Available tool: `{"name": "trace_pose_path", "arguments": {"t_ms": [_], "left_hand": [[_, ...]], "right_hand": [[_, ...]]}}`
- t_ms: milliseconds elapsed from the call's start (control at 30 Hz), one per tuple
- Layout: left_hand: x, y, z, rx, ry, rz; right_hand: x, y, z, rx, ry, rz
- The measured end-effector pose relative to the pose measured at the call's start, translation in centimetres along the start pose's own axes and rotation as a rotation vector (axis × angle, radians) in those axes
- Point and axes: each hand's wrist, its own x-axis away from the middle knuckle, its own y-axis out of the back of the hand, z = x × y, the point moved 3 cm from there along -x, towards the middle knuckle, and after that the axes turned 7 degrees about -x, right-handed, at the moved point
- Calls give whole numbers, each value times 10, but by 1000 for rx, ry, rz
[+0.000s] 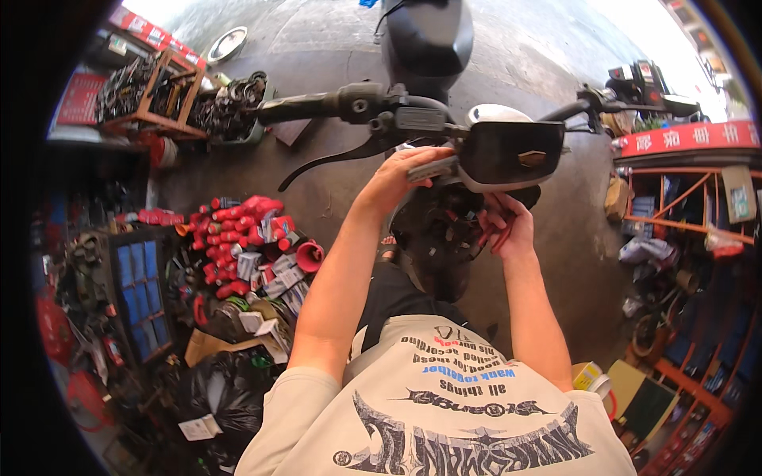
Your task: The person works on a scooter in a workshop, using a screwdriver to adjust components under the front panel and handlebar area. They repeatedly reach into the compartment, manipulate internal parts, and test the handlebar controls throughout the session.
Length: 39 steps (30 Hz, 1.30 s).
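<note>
A scooter stands before me, its handlebar [317, 107] across the upper middle with a black brake lever [329, 165] on the left. My left hand [403, 176] is closed on a small grey flat part [433, 170] at the left side of the black dash panel [508, 151]. My right hand [512, 224] is below the panel's right side, fingers curled round a slim red-handled tool [494, 236]. That tool's tip is hidden. Between my hands lies the dark front body [440, 226] of the scooter, opened up, with details too dark to make out.
Left: heaped red bottles [238, 230], a red funnel [310, 256], small boxes, a black plastic bag [230, 397] and a blue-drawered cabinet [143, 289]. Right: an orange metal rack [675, 198] with a red banner [686, 139]. Ahead: the black seat [432, 40].
</note>
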Motion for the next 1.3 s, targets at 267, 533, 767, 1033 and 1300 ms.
{"name": "trace_pose_path", "arguments": {"t_ms": [267,533,767,1033,1300], "left_hand": [[-22,4,34,39,-263,-118],[-20,-5,30,-311,-341,-502],[-7,-4,16,-353,-679,-574],[11,-17,19,-419,-729,-806],[-7,-15,30,-453,-626,-493]], "right_hand": [[15,-8,-8,180,-28,-84],[18,-9,-11,245,26,-174],[60,-38,29,592,444,-301],[83,-156,39,1131,806,-115],[65,-171,47,1419,741,-131]]}}
